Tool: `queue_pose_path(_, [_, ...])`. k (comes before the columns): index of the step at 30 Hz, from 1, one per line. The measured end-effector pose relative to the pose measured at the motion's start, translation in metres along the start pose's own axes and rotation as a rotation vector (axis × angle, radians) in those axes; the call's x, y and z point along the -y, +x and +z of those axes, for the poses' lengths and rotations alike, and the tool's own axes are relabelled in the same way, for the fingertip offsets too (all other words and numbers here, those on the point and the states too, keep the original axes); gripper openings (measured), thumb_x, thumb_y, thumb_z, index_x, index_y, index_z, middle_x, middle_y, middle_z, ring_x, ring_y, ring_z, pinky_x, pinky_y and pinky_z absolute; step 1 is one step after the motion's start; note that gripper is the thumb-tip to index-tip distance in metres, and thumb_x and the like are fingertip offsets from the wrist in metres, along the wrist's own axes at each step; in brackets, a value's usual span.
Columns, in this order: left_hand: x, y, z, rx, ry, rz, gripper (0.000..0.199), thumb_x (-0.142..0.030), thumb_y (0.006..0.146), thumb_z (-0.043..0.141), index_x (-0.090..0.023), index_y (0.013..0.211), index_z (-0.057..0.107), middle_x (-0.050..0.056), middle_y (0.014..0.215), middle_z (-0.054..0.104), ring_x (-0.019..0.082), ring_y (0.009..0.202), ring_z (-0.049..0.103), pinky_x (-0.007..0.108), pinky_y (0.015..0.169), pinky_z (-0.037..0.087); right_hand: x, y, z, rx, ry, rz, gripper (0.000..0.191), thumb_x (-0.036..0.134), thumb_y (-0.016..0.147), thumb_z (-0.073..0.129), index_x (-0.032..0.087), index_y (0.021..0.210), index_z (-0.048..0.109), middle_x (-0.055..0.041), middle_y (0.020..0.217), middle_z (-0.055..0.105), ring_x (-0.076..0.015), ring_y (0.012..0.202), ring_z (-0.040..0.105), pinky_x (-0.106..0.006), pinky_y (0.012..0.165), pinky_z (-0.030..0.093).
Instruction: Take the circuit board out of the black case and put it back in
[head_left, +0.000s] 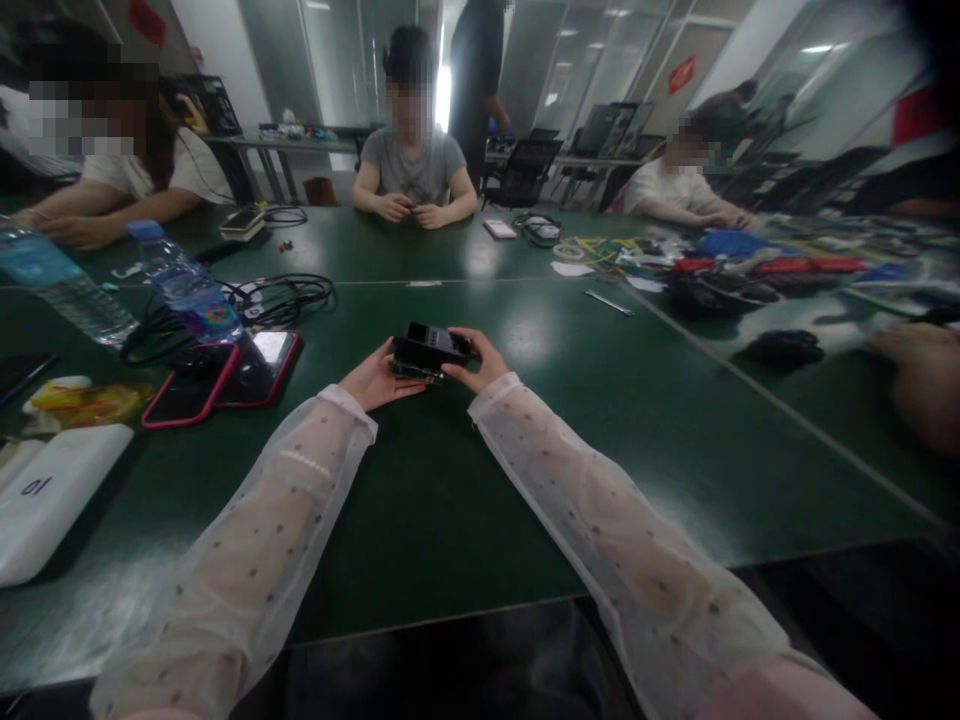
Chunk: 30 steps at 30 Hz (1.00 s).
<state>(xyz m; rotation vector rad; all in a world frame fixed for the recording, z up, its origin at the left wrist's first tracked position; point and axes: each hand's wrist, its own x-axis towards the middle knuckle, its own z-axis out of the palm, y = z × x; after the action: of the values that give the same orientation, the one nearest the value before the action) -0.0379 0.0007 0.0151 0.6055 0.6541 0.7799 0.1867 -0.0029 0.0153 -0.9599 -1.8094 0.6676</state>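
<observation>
Over the green table, both hands hold a small device between them. Its upper part is a black plastic case (431, 340) with a rectangular opening on top. Below the case shows the edge of a circuit board (417, 375). My left hand (379, 380) supports the board from the left, its fingers stretched beneath and the thumb along the side. My right hand (481, 362) grips the case's right end between thumb and fingers. Whether case and board are joined, I cannot tell.
Left are two phones with red edges (191, 385), water bottles (187, 285), black cables (289, 292) and a white power bank (67, 500). A wrench (609, 303) lies ahead right, before a pile of cables and parts (720, 265). Other people sit around the table (465, 480).
</observation>
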Motion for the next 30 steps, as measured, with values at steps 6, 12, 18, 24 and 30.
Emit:
queue_pose_path(6, [0.0, -0.001, 0.001, -0.053, -0.032, 0.015, 0.067, -0.062, 0.091, 0.04, -0.015, 0.139, 0.041, 0.018, 0.115, 0.065, 0.03, 0.104, 0.065, 0.048, 0.099, 0.044, -0.017, -0.004, 0.008, 0.131, -0.065, 0.032, 0.059, 0.036, 0.067, 0.075, 0.025, 0.121, 0.052, -0.0073, 0.117, 0.062, -0.0261, 0.111, 0.061, -0.043, 0.097, 0.049])
queue_pose_path(12, [0.001, -0.004, 0.005, -0.07, 0.012, 0.054, 0.055, -0.037, 0.09, 0.058, -0.012, 0.137, 0.043, 0.019, 0.12, 0.063, 0.028, 0.111, 0.062, 0.044, 0.101, 0.046, -0.026, -0.008, 0.012, 0.17, -0.143, 0.026, 0.06, 0.03, 0.067, 0.074, 0.025, 0.121, 0.049, -0.0072, 0.118, 0.062, -0.0257, 0.111, 0.061, -0.043, 0.097, 0.047])
queue_pose_path(18, [0.002, -0.005, 0.004, -0.04, 0.019, 0.087, 0.048, -0.023, 0.088, 0.061, -0.01, 0.132, 0.047, 0.018, 0.118, 0.063, 0.027, 0.113, 0.061, 0.043, 0.102, 0.047, -0.023, -0.008, 0.011, 0.164, -0.168, 0.039, 0.06, 0.027, 0.068, 0.074, 0.026, 0.122, 0.049, -0.007, 0.119, 0.062, -0.0265, 0.111, 0.062, -0.045, 0.097, 0.047])
queue_pose_path(24, [0.002, -0.006, 0.007, -0.055, 0.038, 0.087, 0.047, -0.024, 0.086, 0.064, -0.012, 0.128, 0.05, 0.018, 0.117, 0.064, 0.027, 0.109, 0.063, 0.043, 0.1, 0.048, -0.021, -0.007, 0.011, 0.158, -0.17, 0.056, 0.06, 0.025, 0.068, 0.074, 0.025, 0.122, 0.048, -0.0074, 0.12, 0.062, -0.0259, 0.111, 0.062, -0.044, 0.096, 0.048])
queue_pose_path(30, [0.002, -0.004, 0.005, -0.05, 0.065, 0.064, 0.044, -0.026, 0.084, 0.065, -0.011, 0.124, 0.052, 0.017, 0.114, 0.065, 0.026, 0.105, 0.065, 0.042, 0.099, 0.049, -0.021, -0.008, 0.012, 0.152, -0.171, 0.049, 0.06, 0.022, 0.068, 0.074, 0.025, 0.122, 0.049, -0.0073, 0.119, 0.062, -0.0251, 0.111, 0.062, -0.043, 0.096, 0.047])
